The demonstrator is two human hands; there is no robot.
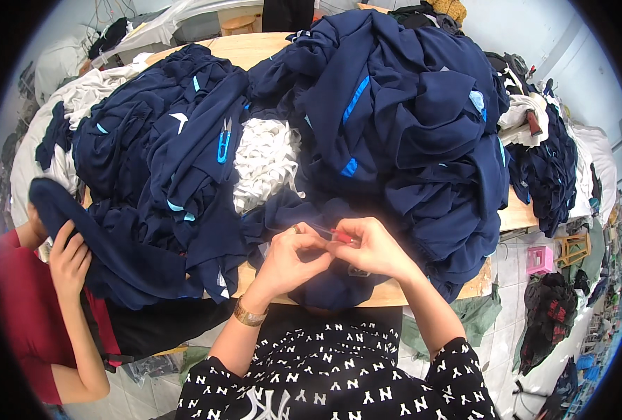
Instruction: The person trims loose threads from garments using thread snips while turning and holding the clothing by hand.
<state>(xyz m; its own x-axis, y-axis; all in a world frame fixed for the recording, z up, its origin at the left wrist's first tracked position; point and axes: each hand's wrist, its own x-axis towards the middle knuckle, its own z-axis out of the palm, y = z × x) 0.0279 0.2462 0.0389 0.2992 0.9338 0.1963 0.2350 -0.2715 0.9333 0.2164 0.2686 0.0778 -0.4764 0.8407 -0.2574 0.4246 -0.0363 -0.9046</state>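
My left hand (291, 255) and my right hand (368, 245) meet over the table's near edge, fingertips close together. The right fingers close round a small red tool (344, 236), mostly covered; its exact kind does not show. My left thumb and fingers are pinched together, and what they hold is hidden. Beneath both hands lies a navy garment (328, 288) with a small pale patch, hanging over the edge. A heap of white strips (265, 157) lies just beyond. Blue-handled thread snips (224, 142) rest on the left pile, out of my hands.
Large navy garment piles stand left (139, 133) and right (402, 105) on the wooden table (237, 50). At left, a co-worker in a red shirt (27, 308) holds up a navy garment (108, 245). A pink stool (540, 259) and dark cloth heap (550, 315) are on the floor at right.
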